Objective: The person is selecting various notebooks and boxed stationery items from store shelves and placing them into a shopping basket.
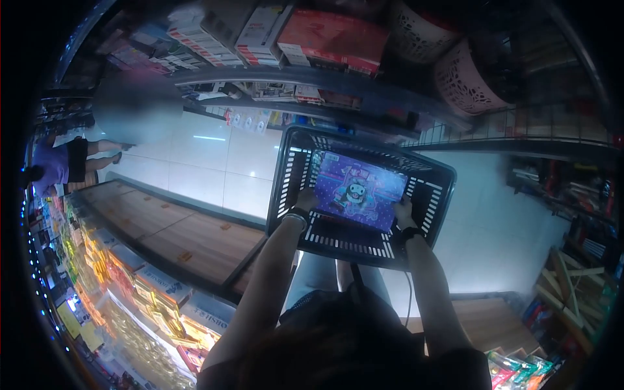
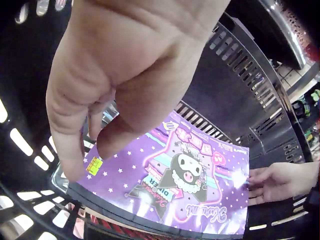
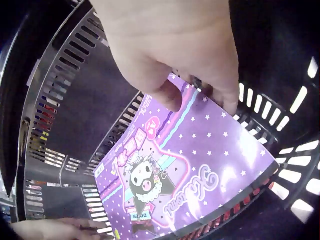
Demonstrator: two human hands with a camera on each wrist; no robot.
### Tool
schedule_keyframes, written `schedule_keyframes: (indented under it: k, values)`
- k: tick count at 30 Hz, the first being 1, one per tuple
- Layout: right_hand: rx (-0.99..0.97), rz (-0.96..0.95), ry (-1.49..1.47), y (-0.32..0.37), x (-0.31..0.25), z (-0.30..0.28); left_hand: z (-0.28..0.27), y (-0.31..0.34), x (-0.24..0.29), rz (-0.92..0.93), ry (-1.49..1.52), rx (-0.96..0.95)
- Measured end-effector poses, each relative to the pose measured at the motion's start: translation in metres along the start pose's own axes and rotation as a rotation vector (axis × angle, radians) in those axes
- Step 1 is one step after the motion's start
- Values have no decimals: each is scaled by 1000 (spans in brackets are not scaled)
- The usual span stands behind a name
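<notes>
A flat purple package (image 1: pixel 361 192) with white stars and a cartoon character lies inside a dark slotted basket (image 1: pixel 448 188). My left hand (image 1: pixel 307 200) grips its left edge; in the left wrist view the thumb of that hand (image 2: pixel 125 70) rests on the printed face beside a yellow sticker (image 2: pixel 94 165). At the opposite edge, my right hand (image 1: pixel 402 211) pinches the package, its thumb on top and its fingers partly hidden behind the edge in the right wrist view (image 3: pixel 180 55).
Shelves with a red box (image 1: pixel 331 39) and white perforated baskets (image 1: pixel 467 78) stand beyond the basket. To the left are a wooden display surface (image 1: pixel 169 224), lit packaged goods (image 1: pixel 156 305) and a person in purple (image 1: pixel 52 166). Pale tiled floor (image 1: pixel 214 162) surrounds the basket.
</notes>
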State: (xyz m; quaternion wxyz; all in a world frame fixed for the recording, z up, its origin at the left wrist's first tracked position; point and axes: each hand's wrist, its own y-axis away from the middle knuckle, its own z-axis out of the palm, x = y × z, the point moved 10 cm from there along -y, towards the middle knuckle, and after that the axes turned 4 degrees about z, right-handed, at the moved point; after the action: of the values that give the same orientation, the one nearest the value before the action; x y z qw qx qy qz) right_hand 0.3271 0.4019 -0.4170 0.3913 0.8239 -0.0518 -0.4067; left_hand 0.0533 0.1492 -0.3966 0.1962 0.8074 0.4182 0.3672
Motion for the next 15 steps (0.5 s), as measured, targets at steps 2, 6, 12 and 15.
schedule_keyframes:
  k: [2, 6, 12, 15]
  values:
    - [-49, -30, -4, 3, -4, 5, 19, -8, -15, -92, 139, -86]
    - [-89, 18, -15, 5, -11, 9, 21, -15, 15, 80, 55, -122]
    - [-46, -56, -18, 9, -21, 18, 65, -34, -6, 165, -153, -167]
    - [31, -162, 74, -3, -2, 22, 62, -38, -11, 117, -61, -232]
